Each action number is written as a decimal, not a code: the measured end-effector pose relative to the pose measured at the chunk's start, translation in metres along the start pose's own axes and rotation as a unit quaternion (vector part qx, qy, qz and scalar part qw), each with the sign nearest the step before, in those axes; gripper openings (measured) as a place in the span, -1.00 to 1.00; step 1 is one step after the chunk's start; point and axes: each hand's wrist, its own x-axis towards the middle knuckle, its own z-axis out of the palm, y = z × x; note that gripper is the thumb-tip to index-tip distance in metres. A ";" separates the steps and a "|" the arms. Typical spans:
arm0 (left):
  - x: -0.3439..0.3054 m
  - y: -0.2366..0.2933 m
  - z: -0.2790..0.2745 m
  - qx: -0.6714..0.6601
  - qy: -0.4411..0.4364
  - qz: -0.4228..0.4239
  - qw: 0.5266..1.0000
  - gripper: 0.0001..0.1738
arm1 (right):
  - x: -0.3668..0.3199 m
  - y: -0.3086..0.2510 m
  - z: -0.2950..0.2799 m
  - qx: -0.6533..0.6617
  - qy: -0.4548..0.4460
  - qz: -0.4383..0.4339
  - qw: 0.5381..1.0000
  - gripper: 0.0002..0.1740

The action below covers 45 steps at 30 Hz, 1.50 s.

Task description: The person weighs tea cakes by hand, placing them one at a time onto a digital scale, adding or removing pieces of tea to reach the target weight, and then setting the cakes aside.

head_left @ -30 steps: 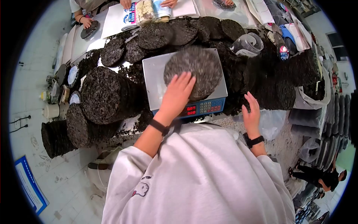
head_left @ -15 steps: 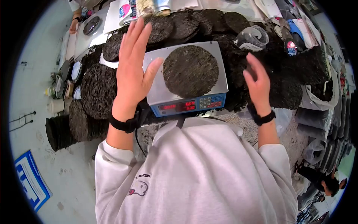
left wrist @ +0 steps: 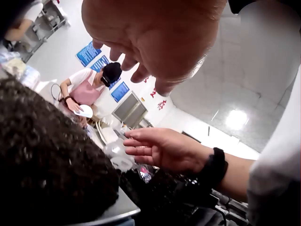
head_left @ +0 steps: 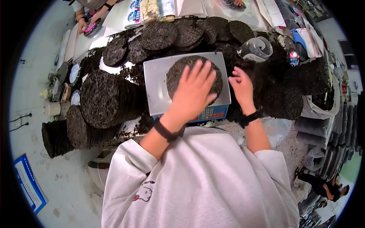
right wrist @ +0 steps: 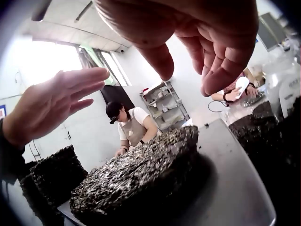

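A round, dark cake of what looks like dried seaweed (head_left: 173, 78) lies on the metal platform (head_left: 155, 85) of a blue weighing scale (head_left: 213, 113). My left hand (head_left: 193, 90) is over the cake with its fingers spread, covering much of it and the display in the head view. Seen from the right wrist, that left hand (right wrist: 56, 101) is raised above the cake (right wrist: 141, 172), apart from it. My right hand (head_left: 242, 89) hovers by the platform's right edge, fingers loosely bent and holding nothing.
Stacks of similar cakes (head_left: 106, 98) stand left of the scale, and more cakes (head_left: 159, 36) lean in a row behind it. A clear plastic jar (head_left: 256, 49) lies at the back right, near a white bag (head_left: 323, 108). Other people work across the table.
My left hand first touched the blurred cake, then lifted away to the left, and is now back over it. My right hand has moved left toward the platform, its fingers more bent.
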 end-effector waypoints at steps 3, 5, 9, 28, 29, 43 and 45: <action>-0.031 -0.013 0.020 0.014 -0.078 -0.009 0.997 -0.24 | -0.003 0.028 0.018 0.060 -0.028 0.110 0.992 -0.49; -0.056 -0.032 0.045 0.026 -0.129 -0.022 0.991 -0.23 | -0.008 0.019 0.028 0.108 -0.081 0.174 0.975 -0.49; -0.071 -0.053 0.060 0.084 -0.120 0.053 0.988 -0.20 | -0.008 -0.001 0.034 0.170 -0.188 0.230 0.940 -0.59; -0.172 -0.129 -0.131 0.193 -0.016 -0.275 0.942 -0.28 | 0.136 -0.117 0.256 0.363 -0.344 0.272 0.822 -0.35; -0.171 -0.130 -0.130 0.209 -0.013 -0.268 0.940 -0.30 | 0.118 -0.112 0.231 0.369 -0.329 0.235 0.836 -0.36; -0.175 -0.135 -0.097 0.276 0.000 -0.316 0.908 -0.31 | -0.056 0.140 -0.235 -0.501 0.132 0.106 0.849 -0.03; -0.175 -0.135 -0.099 0.284 -0.002 -0.319 0.904 -0.31 | -0.059 0.152 -0.244 -0.494 0.109 0.123 0.854 -0.07</action>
